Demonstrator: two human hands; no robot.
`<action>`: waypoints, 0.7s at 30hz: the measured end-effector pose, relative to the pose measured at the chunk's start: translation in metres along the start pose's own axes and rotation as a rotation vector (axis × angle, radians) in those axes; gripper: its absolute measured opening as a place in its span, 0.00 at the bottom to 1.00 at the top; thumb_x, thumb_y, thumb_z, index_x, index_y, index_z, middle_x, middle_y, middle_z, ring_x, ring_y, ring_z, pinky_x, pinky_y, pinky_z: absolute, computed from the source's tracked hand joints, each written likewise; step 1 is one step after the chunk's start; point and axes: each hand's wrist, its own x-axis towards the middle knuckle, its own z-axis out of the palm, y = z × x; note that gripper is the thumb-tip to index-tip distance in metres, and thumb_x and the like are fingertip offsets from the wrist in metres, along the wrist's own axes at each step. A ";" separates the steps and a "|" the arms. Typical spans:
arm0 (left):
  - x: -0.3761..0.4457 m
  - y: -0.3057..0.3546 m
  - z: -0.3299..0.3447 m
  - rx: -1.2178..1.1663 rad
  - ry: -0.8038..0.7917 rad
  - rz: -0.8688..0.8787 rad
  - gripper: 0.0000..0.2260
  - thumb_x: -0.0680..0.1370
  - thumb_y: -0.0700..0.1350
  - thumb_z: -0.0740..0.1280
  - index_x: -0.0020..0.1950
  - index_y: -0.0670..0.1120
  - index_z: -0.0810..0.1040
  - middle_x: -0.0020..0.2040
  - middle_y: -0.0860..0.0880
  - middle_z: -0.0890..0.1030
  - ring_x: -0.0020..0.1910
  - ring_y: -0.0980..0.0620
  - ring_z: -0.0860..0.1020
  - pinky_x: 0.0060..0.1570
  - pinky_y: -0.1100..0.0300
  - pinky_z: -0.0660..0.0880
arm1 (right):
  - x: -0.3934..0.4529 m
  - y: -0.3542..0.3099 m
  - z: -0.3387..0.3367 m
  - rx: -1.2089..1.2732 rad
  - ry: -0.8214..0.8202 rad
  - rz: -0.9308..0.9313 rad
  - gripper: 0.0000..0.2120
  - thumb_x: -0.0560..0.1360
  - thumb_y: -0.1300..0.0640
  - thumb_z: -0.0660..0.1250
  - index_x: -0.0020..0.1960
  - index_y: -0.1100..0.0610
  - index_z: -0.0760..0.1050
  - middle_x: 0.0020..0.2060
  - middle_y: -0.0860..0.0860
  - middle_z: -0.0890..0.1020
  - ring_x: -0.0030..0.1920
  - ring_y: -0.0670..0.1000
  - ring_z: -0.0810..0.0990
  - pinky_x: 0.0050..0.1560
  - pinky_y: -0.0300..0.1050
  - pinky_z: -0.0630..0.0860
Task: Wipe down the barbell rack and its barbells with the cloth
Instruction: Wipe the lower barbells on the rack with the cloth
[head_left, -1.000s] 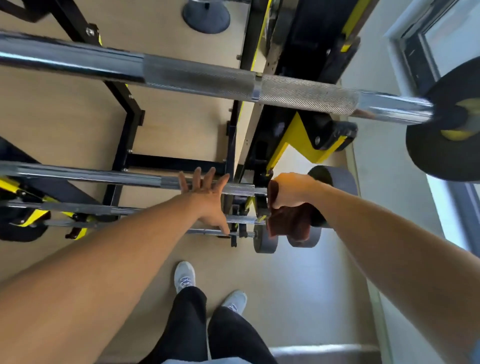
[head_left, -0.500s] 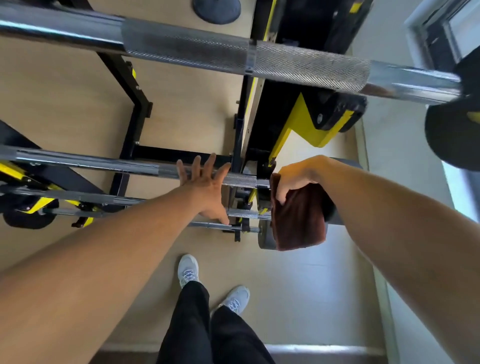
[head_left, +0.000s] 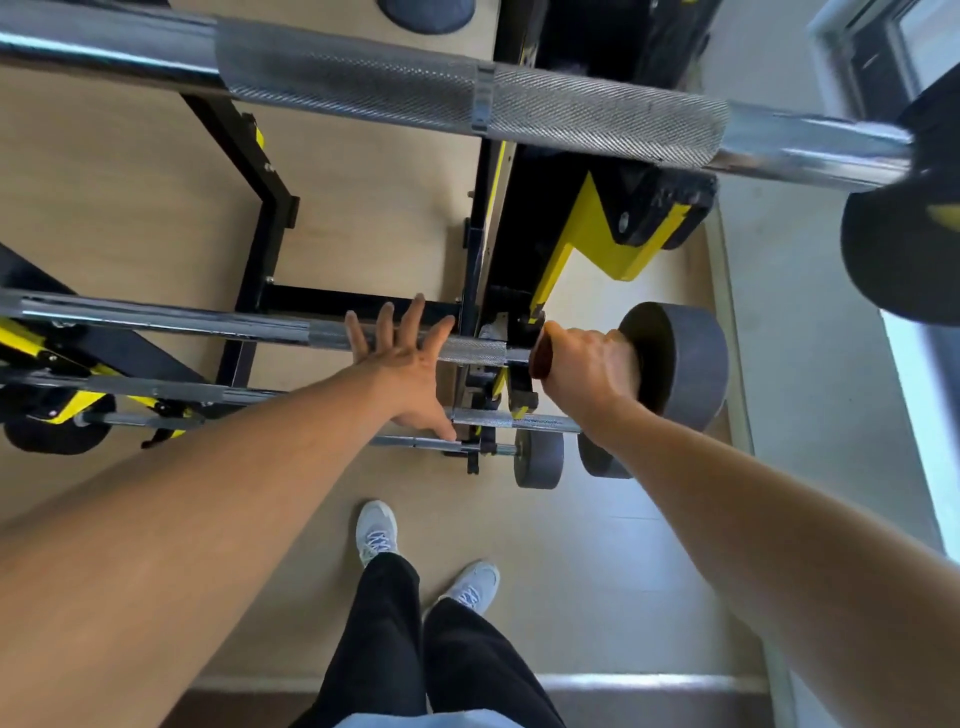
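arms: showing bare to the frame edge, no sleeves | legs: wearing black trousers (head_left: 415, 639) at 6 o'clock | feet: wearing white lace-up sneakers (head_left: 376, 530) with grey-blue laces | torso: showing a pale blue hem (head_left: 415, 721) at bottom edge

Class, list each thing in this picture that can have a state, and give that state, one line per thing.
left hand: open, fingers spread, resting on a racked barbell
right hand: closed around the cloth
cloth: bunched in the fist, mostly hidden
top barbell: racked, untouched
grey plate: mounted on the bar end
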 end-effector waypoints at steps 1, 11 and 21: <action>0.000 0.000 -0.001 0.001 0.004 -0.001 0.64 0.63 0.73 0.73 0.78 0.55 0.27 0.76 0.43 0.24 0.76 0.34 0.29 0.70 0.28 0.32 | 0.001 0.000 0.002 -0.002 0.007 0.008 0.10 0.78 0.52 0.68 0.58 0.51 0.73 0.42 0.52 0.83 0.40 0.56 0.79 0.46 0.50 0.72; -0.004 -0.011 -0.013 -0.379 -0.023 0.069 0.54 0.62 0.84 0.56 0.82 0.60 0.49 0.83 0.51 0.40 0.80 0.43 0.35 0.69 0.34 0.26 | -0.049 -0.006 -0.019 0.431 0.129 0.200 0.21 0.77 0.61 0.73 0.68 0.49 0.79 0.60 0.49 0.84 0.64 0.55 0.79 0.68 0.49 0.73; -0.074 0.036 0.010 -1.610 -0.269 0.201 0.40 0.64 0.78 0.66 0.66 0.54 0.79 0.65 0.47 0.81 0.68 0.46 0.75 0.73 0.47 0.66 | -0.113 -0.078 -0.044 0.743 0.245 0.046 0.21 0.71 0.66 0.77 0.62 0.54 0.83 0.60 0.51 0.84 0.64 0.44 0.74 0.68 0.45 0.73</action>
